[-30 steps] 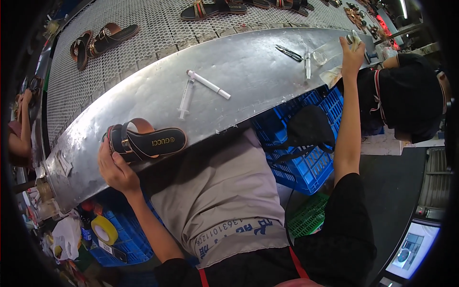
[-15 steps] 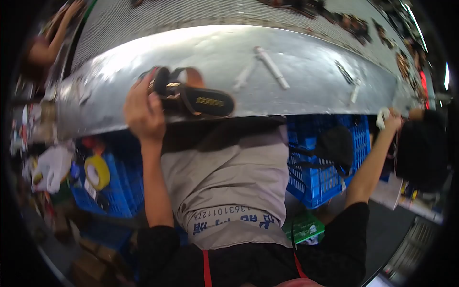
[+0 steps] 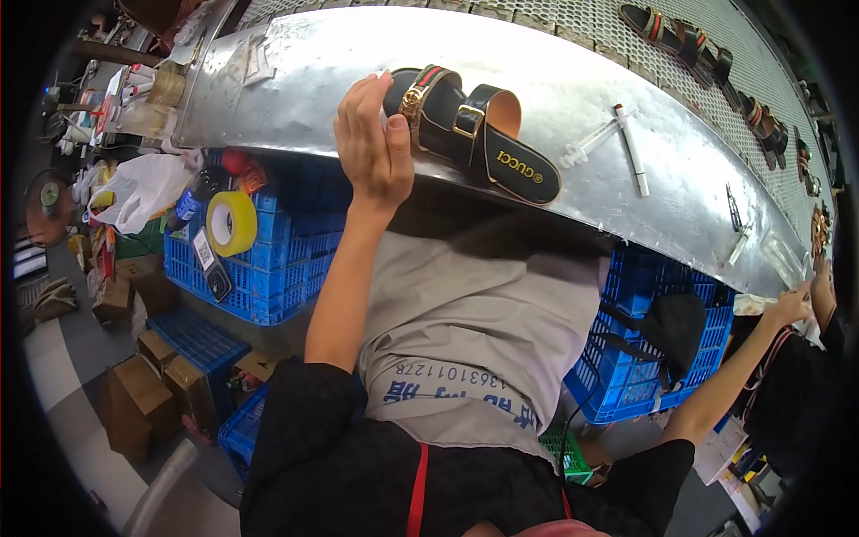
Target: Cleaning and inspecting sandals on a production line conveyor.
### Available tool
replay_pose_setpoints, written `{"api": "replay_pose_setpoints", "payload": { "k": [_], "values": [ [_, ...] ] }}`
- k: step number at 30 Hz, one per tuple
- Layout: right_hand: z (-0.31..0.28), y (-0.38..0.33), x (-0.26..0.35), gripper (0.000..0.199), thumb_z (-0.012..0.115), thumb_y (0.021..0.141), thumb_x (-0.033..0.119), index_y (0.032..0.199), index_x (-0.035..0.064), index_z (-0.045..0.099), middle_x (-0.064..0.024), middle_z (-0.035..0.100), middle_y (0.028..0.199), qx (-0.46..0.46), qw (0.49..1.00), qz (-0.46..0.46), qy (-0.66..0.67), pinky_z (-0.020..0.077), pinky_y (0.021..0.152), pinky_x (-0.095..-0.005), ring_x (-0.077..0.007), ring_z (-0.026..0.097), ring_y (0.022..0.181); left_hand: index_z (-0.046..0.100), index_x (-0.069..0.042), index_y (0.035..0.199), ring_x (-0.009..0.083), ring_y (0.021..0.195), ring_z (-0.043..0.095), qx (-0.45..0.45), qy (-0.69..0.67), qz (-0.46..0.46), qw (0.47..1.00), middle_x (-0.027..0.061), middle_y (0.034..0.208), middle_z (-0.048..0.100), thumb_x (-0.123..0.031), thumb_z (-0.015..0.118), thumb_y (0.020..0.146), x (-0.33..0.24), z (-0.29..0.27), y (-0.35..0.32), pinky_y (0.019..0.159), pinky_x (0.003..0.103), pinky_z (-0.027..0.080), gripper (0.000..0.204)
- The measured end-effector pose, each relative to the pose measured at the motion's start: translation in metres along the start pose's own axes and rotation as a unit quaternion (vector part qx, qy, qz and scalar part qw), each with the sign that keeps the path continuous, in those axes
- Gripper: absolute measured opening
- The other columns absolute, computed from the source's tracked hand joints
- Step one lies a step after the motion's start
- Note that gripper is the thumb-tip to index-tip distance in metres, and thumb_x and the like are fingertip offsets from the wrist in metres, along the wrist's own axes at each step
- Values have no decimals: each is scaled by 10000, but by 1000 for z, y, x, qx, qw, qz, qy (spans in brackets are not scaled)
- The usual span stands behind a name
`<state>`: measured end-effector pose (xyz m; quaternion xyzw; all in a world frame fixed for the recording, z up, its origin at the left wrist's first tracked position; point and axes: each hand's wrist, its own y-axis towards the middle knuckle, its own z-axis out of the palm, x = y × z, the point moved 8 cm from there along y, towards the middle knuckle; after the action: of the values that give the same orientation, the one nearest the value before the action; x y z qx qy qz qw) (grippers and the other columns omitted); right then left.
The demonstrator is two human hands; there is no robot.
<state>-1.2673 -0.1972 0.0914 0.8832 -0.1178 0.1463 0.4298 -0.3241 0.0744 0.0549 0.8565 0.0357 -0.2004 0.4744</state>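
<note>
A black sandal [image 3: 519, 166] lies on the metal bench with its heel end to the right. It has a red-green striped front strap with gold trim and a second strap with a square gold buckle. At its toe end is my left hand [image 3: 376, 148], fingers stretched up and thumb apart, against or just beside the sandal; contact is hard to tell. Far to the right, my right hand [image 3: 787, 307] pinches a crumpled white sheet [image 3: 759, 304], whose material I cannot make out. Another person's hand [image 3: 823, 282] is right beside it.
On the metal bench [image 3: 295, 80] lie a white pen [image 3: 632, 152], a clear syringe [image 3: 586, 145] and tweezers [image 3: 733, 208]. Behind runs a mesh conveyor [image 3: 591, 27] with several sandals. Blue crates [image 3: 268, 286] stand below, one holding yellow tape [image 3: 231, 224].
The view has turned, so the bench sits higher and slants down to the right. My left hand's fingers, earlier over the sandal's toe, now stretch up beside it. My right arm still reaches far right.
</note>
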Motion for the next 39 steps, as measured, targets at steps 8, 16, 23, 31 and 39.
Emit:
{"api": "replay_pose_setpoints", "payload": {
  "k": [8, 16, 23, 31, 39],
  "values": [
    [-19, -14, 142, 603, 710, 971, 452, 1210, -99, 658, -240, 673, 1196, 70, 996, -56, -25, 471, 991, -421, -345, 636, 1104, 586, 9, 1261, 337, 1134, 598, -26, -29, -20, 999, 178, 1148, 664, -252, 371, 1073, 1, -7, -2, 1045, 444, 444, 387],
    [-20, -9, 181, 627, 706, 975, 442, 1322, -72, 610, -186, 673, 1258, 125, 985, -119, 10, 451, 1030, -395, -329, 622, 1179, 612, 8, 1206, 356, 1172, 602, 7, -46, -30, 998, 178, 1095, 684, -299, 335, 1072, 2, -8, -2, 1052, 455, 442, 435],
    [-73, -149, 359, 350, 534, 1090, 219, 1315, -17, 663, -82, 700, 1134, 249, 941, 134, 185, 491, 940, -351, -194, 639, 1069, 649, -59, 1189, 351, 1199, 592, 4, -48, 25, 999, 114, 1174, 670, -255, 496, 993, -11, -12, 2, 1049, 465, 419, 317],
    [-76, -393, 588, 459, 659, 814, 8, 1269, 51, 690, -98, 621, 1169, 486, 707, -465, 218, 580, 642, -343, -241, 704, 836, 712, -221, 1269, 259, 1342, 542, 111, 12, 167, 980, -9, 1402, 641, -202, 646, 866, -75, 2, 11, 1175, 508, 333, 409],
    [-65, -372, 586, 260, 717, 799, 66, 1053, 74, 769, -85, 627, 1149, 405, 705, -534, 232, 578, 656, -344, -213, 698, 872, 754, -203, 1140, 167, 1194, 623, 200, -1, 107, 974, -53, 1337, 678, -238, 673, 877, -56, 33, 4, 1025, 463, 416, 278]
  ]
}}
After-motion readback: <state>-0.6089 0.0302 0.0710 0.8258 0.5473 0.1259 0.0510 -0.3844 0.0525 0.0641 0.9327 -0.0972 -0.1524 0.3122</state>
